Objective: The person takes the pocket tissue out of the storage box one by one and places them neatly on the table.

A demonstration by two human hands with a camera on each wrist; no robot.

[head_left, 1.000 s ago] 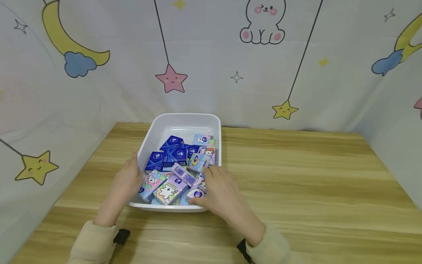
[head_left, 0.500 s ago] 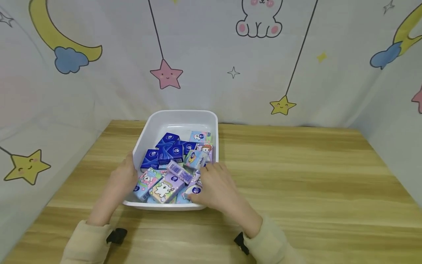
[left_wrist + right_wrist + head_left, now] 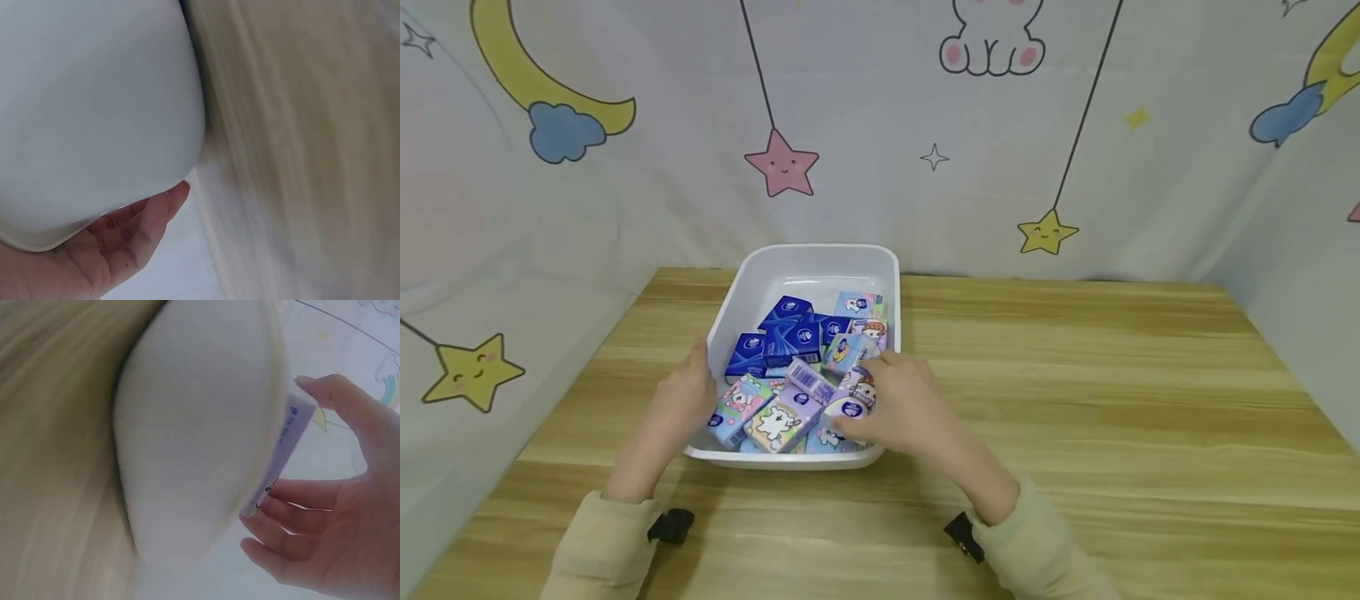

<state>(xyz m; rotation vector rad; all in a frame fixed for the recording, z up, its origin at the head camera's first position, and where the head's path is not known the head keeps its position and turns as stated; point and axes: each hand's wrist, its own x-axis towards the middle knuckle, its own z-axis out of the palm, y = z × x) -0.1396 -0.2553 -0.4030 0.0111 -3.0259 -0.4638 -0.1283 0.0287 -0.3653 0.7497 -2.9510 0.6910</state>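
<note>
A white plastic tray (image 3: pixel 820 260) stands on the wooden table and holds several small tissue packs, dark blue ones (image 3: pixel 778 337) at the back and pastel cartoon ones (image 3: pixel 775 421) in front. My right hand (image 3: pixel 863 398) reaches over the tray's near right corner and pinches a pastel pack (image 3: pixel 848 407) between thumb and fingers. In the right wrist view the fingers (image 3: pixel 300 490) curl round that pack (image 3: pixel 282 456) just beside the tray wall (image 3: pixel 200 456). My left hand (image 3: pixel 681 404) rests against the tray's left wall, fingers (image 3: pixel 147 225) fairly straight along the wall (image 3: pixel 94 112).
The wooden table (image 3: pixel 1075 375) stretches to the right of the tray. A curtain (image 3: pixel 925 125) printed with stars, moons and a bunny closes the back and both sides. Beige sleeves and black wrist straps (image 3: pixel 670 525) show at the near edge.
My right hand has moved a little farther into the tray, and the pack it pinches has shifted with it. The left hand stays on the tray's left wall.
</note>
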